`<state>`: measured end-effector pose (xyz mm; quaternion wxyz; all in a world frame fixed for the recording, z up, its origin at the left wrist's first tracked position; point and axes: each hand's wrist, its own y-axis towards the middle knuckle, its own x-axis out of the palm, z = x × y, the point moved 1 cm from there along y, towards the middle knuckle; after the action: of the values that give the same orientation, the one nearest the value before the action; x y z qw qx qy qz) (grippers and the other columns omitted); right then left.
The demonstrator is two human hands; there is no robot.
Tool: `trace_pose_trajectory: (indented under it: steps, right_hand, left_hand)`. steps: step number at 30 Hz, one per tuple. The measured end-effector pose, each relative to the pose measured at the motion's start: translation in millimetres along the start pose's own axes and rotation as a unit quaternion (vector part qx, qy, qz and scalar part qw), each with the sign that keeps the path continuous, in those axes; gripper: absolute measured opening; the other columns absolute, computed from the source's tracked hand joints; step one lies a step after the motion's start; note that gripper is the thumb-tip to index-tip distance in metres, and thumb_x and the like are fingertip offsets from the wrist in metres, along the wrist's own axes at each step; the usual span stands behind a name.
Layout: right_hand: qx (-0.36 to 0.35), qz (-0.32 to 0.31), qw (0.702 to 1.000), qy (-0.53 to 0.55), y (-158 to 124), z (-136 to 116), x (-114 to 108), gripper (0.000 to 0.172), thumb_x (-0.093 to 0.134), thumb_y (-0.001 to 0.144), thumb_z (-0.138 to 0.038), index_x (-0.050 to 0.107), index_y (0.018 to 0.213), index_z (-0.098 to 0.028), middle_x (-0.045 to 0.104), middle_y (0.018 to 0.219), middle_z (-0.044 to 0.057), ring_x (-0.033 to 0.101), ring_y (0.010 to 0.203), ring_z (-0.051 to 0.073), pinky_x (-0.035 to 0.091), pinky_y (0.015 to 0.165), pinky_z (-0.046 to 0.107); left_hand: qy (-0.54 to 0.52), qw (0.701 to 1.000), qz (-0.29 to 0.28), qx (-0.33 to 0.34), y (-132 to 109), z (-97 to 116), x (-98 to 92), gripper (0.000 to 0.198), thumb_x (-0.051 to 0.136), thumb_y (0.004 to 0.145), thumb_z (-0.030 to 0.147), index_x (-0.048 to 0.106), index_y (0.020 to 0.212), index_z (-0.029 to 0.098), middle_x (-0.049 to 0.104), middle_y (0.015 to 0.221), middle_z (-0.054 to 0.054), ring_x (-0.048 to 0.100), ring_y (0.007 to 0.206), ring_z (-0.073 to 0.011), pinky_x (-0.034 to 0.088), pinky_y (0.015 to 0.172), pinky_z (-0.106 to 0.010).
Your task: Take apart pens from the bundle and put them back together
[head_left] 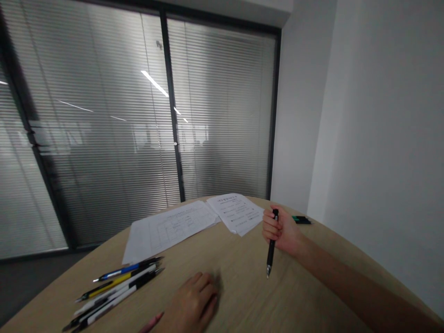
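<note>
My right hand [280, 231] is raised over the right part of the round wooden table [243, 282], its fingers wrapped round a black pen [271, 249] whose metal tip points down. Low in the middle, my left hand [194, 300] rests on the tabletop with curled fingers; whether anything is under them is hidden. A reddish pen [151, 322] shows beside that hand at the bottom edge. Several pens lie bunched at the left, among them a blue pen [121, 270], a yellow pen [107, 286] and a white pen [111, 303].
Printed sheets [169, 227] lie at the far left of the table, touching another printed sheet [239, 213] at the far middle. Dark pens with green parts [301, 220] lie behind my right wrist. Beyond stand a glass partition with blinds [225, 111] and a white wall [374, 138].
</note>
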<state>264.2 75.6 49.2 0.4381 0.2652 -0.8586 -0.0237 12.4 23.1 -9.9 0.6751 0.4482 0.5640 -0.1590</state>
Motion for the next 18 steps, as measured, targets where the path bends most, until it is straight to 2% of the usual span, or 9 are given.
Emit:
trace_pose_trajectory:
  steps: [3,7,9,11,13,15,17,18]
  right_hand:
    - [0.003,-0.017,1.000,-0.012,-4,-1,3,0.037,0.035,0.083,-0.039,0.043,0.054,-0.018,0.015,0.035,-0.011,0.007,0.029,0.006,0.019,0.028,0.016]
    - [0.016,-0.043,0.998,-0.048,-7,-5,13,0.049,0.029,0.082,-0.058,0.042,0.056,-0.018,0.017,0.035,-0.011,0.008,0.029,0.005,0.018,0.029,0.016]
    - [0.016,-0.040,0.994,-0.104,-8,-7,18,0.050,0.026,0.080,-0.062,0.043,0.060,-0.019,0.019,0.036,-0.011,0.010,0.030,0.006,0.019,0.030,0.016]
    - [0.004,-0.015,0.974,-0.228,-6,-9,18,0.047,0.022,0.080,-0.061,0.042,0.068,-0.021,0.024,0.040,-0.011,0.014,0.031,0.006,0.022,0.032,0.018]
    - [-0.020,0.026,0.911,-0.411,-3,-12,12,0.043,0.017,0.082,-0.056,0.041,0.074,-0.022,0.031,0.046,-0.009,0.021,0.033,0.008,0.027,0.035,0.020]
    - [-0.044,0.063,0.822,-0.564,0,-15,-2,0.036,0.019,0.084,-0.048,0.043,0.079,-0.021,0.041,0.054,-0.006,0.033,0.039,0.009,0.034,0.041,0.022]
    - [-0.061,0.085,0.755,-0.647,2,-18,-22,0.020,0.033,0.084,-0.033,0.046,0.089,-0.020,0.053,0.072,0.000,0.048,0.059,0.012,0.041,0.058,0.025]
    - [-0.081,0.085,0.620,-0.776,3,-20,-33,0.019,0.034,0.083,-0.024,0.046,0.096,-0.020,0.056,0.086,0.003,0.052,0.076,0.014,0.041,0.071,0.027]
  left_hand:
    - [-0.007,1.000,-0.007,-0.002,1,1,-1.2,0.017,0.042,0.077,0.011,0.057,0.075,0.018,0.060,0.074,-0.004,0.055,0.068,-0.0171,0.044,0.058,-0.026]
    - [-0.012,1.000,-0.016,-0.006,1,0,-0.4,0.018,0.040,0.079,0.011,0.057,0.076,0.018,0.060,0.075,-0.005,0.055,0.069,-0.0180,0.045,0.059,-0.028]
    - [-0.015,1.000,-0.017,-0.006,0,-1,1.6,0.019,0.039,0.079,0.011,0.057,0.077,0.018,0.059,0.076,-0.005,0.055,0.071,-0.0181,0.045,0.061,-0.028]
    - [-0.018,1.000,-0.014,-0.006,-1,-2,3.9,0.019,0.039,0.080,0.012,0.056,0.078,0.018,0.059,0.077,-0.005,0.055,0.071,-0.0178,0.045,0.062,-0.028]
    - [-0.016,1.000,-0.008,-0.003,-1,-3,5.1,0.019,0.038,0.080,0.013,0.056,0.077,0.019,0.059,0.077,-0.005,0.055,0.071,-0.0176,0.045,0.061,-0.028]
    - [-0.010,1.000,-0.007,0.001,1,-4,4.9,0.019,0.039,0.079,0.012,0.056,0.077,0.019,0.060,0.077,-0.005,0.056,0.070,-0.0175,0.046,0.061,-0.027]
    - [-0.002,1.000,-0.007,0.006,2,-4,3.7,0.019,0.039,0.079,0.011,0.056,0.077,0.019,0.060,0.076,-0.004,0.056,0.070,-0.0174,0.046,0.061,-0.027]
    - [0.003,1.000,-0.006,0.009,2,-4,3.2,0.019,0.040,0.078,0.011,0.056,0.077,0.019,0.060,0.075,-0.004,0.056,0.069,-0.0174,0.046,0.060,-0.027]
